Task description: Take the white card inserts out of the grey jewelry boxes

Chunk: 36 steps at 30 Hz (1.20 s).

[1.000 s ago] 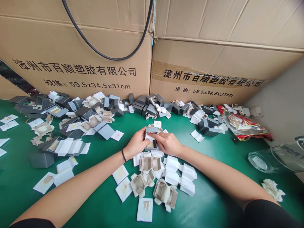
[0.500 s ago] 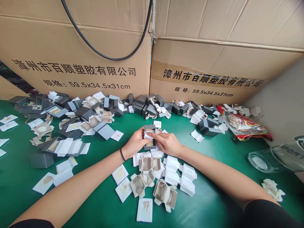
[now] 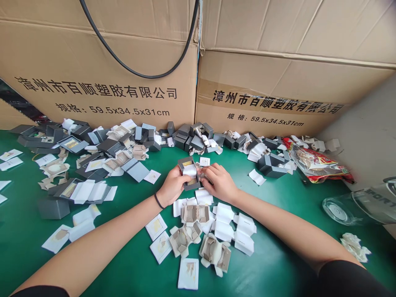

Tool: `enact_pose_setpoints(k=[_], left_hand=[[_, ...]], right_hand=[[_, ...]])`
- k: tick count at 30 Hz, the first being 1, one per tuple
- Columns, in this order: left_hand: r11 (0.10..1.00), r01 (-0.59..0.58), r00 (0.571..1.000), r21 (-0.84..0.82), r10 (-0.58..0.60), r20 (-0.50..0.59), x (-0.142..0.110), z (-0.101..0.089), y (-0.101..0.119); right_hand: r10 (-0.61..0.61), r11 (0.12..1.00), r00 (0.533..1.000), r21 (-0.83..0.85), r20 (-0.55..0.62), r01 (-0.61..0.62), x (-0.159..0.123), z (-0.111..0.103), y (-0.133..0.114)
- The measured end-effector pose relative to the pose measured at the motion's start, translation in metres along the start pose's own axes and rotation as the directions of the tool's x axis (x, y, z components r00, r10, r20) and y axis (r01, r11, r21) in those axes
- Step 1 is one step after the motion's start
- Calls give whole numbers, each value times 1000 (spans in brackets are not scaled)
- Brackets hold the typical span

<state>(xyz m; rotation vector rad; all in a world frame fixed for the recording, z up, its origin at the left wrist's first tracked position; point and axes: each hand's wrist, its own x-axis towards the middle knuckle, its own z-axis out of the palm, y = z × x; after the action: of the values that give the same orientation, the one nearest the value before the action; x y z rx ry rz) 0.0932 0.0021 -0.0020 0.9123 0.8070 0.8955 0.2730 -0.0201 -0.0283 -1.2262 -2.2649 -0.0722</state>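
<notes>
My left hand (image 3: 171,187) grips a small dark grey box (image 3: 194,184) by its left side, tilted above the table, with the thumb over its front. A white folded paper piece (image 3: 189,170) lies across the box's opening, and a yellowish patch shows behind it. Close by the box's right edge is my right hand (image 3: 219,179), its fingers curled inward. What those fingertips pinch, if anything, is hidden. Below both hands lie torn grey-white cardboard inserts (image 3: 215,252) and folded white papers (image 3: 244,235). Beyond the box is a small white card (image 3: 204,161).
Dark grey boxes and torn inserts pile along two big cardboard cartons (image 3: 99,62) at the back. A black cable (image 3: 148,76) hangs before them. To the right are a red snack bag (image 3: 318,163), a clear bottle (image 3: 355,206) and crumpled paper (image 3: 355,246) on the green table (image 3: 123,255).
The box has tilted and shifted slightly left and up in my left hand. My right index finger has left the white paper inside it, and the right fingers are now curled at the box's right edge.
</notes>
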Motion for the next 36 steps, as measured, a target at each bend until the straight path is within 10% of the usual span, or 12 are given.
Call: enact_pose_setpoints(k=[12,16,21,36], left_hand=[[998,-3,999,-65,0,-39,3,-4,-2],[976,-2,995,-218,-21,-100,9,-10,1],[925,-20,978,-380,-61,-201,14,-16,7],[971,-6,999,-239,-4,-42,18,-27,-5]], right_hand=[[37,999,999,21,21,-37,0,-2,2],[-197,968,980,154,-27,199,-3,-10,-4],[-438,848,882,405,176,341,0,-6,-10],[-427,868,888,352,170,350,-1,-3,-7]])
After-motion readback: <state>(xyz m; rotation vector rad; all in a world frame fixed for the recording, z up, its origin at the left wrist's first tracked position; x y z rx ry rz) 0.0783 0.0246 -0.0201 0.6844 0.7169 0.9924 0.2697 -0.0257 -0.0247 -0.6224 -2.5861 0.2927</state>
